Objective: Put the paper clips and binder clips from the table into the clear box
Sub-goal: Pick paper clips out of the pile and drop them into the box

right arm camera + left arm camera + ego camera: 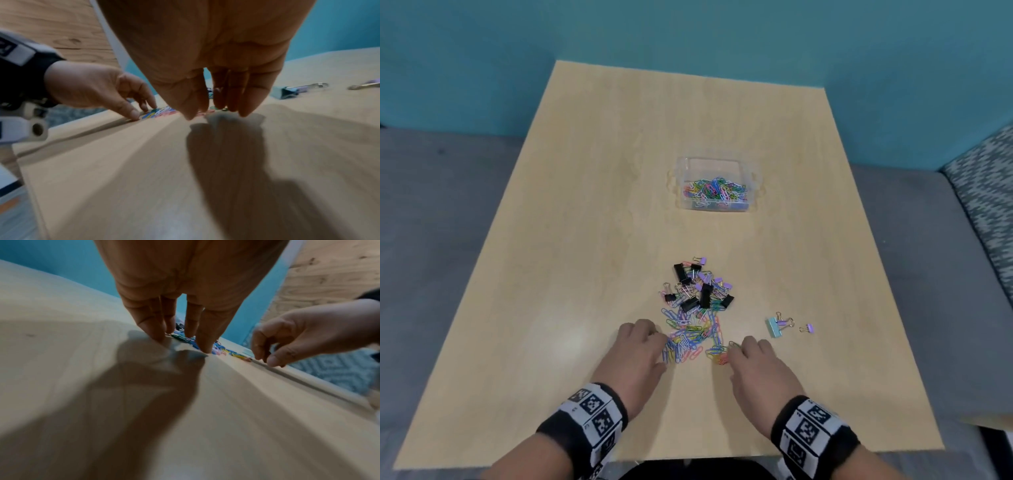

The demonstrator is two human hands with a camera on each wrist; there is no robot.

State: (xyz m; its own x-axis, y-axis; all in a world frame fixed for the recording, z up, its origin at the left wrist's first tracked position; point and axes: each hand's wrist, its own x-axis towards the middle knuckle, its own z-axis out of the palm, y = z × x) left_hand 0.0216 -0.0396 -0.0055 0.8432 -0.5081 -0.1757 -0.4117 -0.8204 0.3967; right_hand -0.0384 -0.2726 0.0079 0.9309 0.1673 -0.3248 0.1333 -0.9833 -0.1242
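A clear box (681, 178) with several coloured paper clips (717, 192) inside stands mid-table. Nearer me lies a heap of black and purple binder clips (698, 287), with loose coloured paper clips (690, 337) spread in front of it. My left hand (657, 337) rests its straight fingertips (203, 347) on the table at the left edge of the paper clips. My right hand (736, 346) touches down at their right edge, fingers (244, 110) pointing down and holding nothing. A teal binder clip (777, 325) and a small purple one (808, 328) lie apart to the right.
The light wooden table (585, 240) has bare surface on its left half and behind the box. A teal wall stands behind it, grey floor lies on both sides, and a patterned seat (989, 192) is at the right.
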